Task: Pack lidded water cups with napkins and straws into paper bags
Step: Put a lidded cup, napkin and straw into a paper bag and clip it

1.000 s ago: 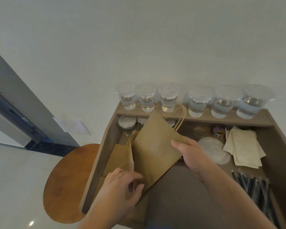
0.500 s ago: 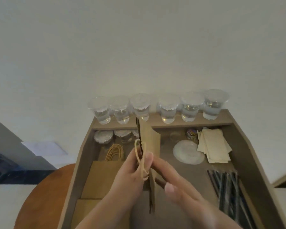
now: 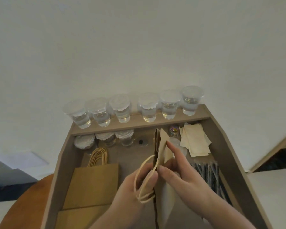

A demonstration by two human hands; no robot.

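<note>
– Left hand (image 3: 139, 184), status?
– Curled on the near edge of one paper bag (image 3: 162, 146), thumb pressed to it, both cord handles (image 3: 136, 177) looped over the fingers. Bag upright, edge-on, above the desk (image 3: 63, 154).
– Right hand (image 3: 180, 176)?
– Pinching one wall of the bag at its mouth, thumb outside, forefinger straight along the panel. Reads as prying it open.
– Progress?
– Early, by my reckoning. Mouth barely parted; nothing shows inside. Six lidded cups (image 3: 122, 108) stand on the back ledge (image 3: 155, 123), three more below it. Napkins (image 3: 195, 139) and straws (image 3: 210, 176) lie at right, untouched. Flat bag stack (image 3: 92, 184) at left.
– Remaining?
– Open the bag fully, then load cup, napkin, straw. Same again for each cup.
</note>
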